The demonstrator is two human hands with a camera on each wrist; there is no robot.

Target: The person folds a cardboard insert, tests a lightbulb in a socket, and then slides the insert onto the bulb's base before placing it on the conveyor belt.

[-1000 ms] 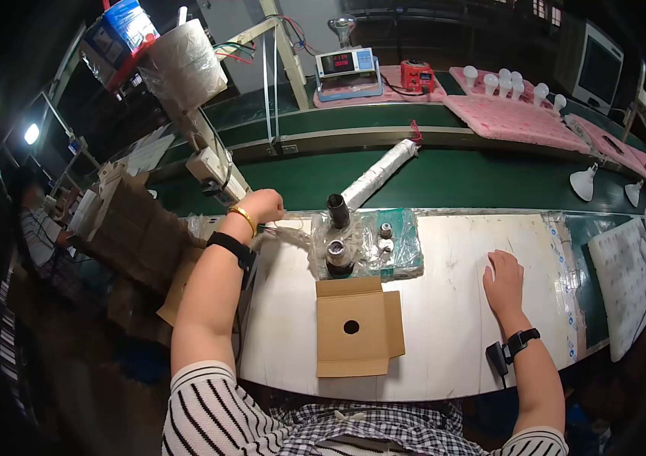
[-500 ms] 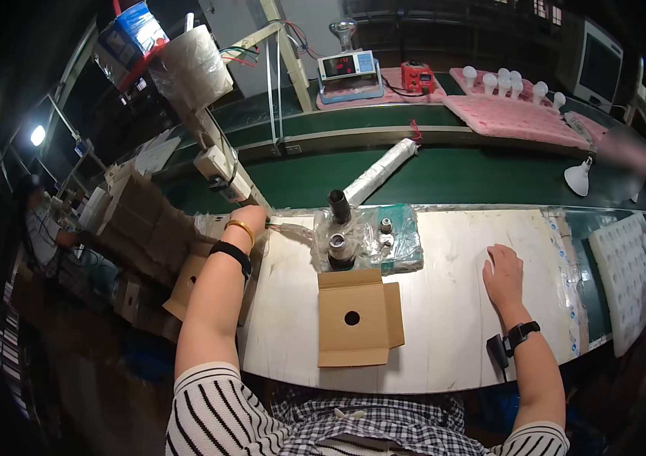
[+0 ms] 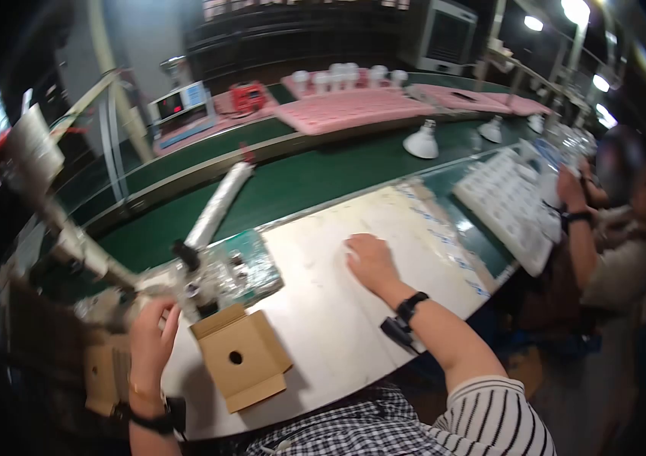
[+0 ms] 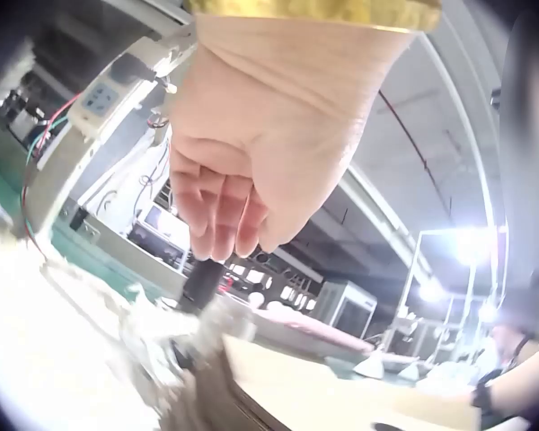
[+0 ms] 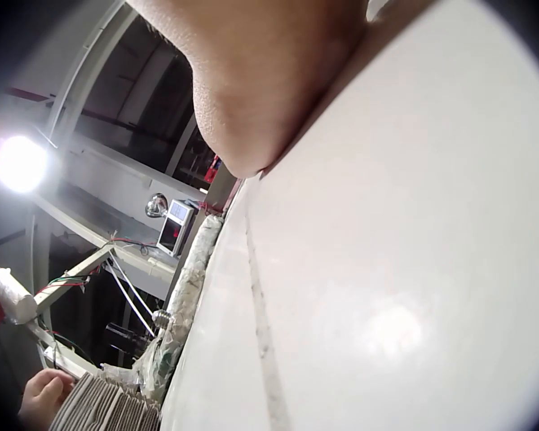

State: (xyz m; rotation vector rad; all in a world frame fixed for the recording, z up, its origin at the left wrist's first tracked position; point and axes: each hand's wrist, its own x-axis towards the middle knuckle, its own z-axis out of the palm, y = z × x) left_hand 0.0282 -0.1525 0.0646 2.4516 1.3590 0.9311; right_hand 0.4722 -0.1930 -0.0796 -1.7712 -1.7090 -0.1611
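Observation:
My left hand hovers left of the brown folded carton, apart from it. In the left wrist view the hand has loosely bent fingers with nothing in them, and blurred cardboard lies below. The carton has a round hole and raised flaps. Behind it stand a dark upright tube and a plastic-wrapped green block. My right hand rests on the white board, holding nothing; in the right wrist view only part of the hand shows, its fingers hidden.
A silver-wrapped bar lies behind the block. Pink foam with white bulbs, a meter and a red device are at the back. At right are a white tray and another person. Cardboard is at left.
The head view has swung to the right. My left hand has come back from the board's far left corner to beside the carton. The right hand stays on the board.

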